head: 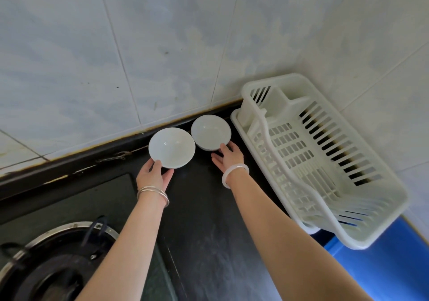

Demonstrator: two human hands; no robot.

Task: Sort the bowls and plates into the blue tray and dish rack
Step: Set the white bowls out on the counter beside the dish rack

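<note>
Two white bowls sit on the dark tabletop (204, 207) close to the tiled wall (116, 56), side by side and nearly touching at their rims. The left bowl (171, 147) is the nearer of the two; the right bowl (210, 132) stands a little farther back, just beside the corner of the dish rack (313, 156). The left hand (154, 176) grasps the left bowl at its near rim, thumb over the edge and fingers under the side. The right hand (228, 157) lies with its fingers spread against the near side of the right bowl, fingertips touching the rim; whether it has a firm grip cannot be told, and the fingers are not clenched. The left wrist carries thin metal bangles (154, 195); the right wrist carries a pale bracelet (234, 175). The dish rack is white slatted plastic, set on a white drip base in the corner where two walls meet, and holds no dishes that can be seen. Its near end overlaps a blue tray (383, 270) at the lower right, of which only part is in view. A gas burner (55, 261) with a metal ring occupies the lower left of the tabletop, well apart from the bowls.
</note>
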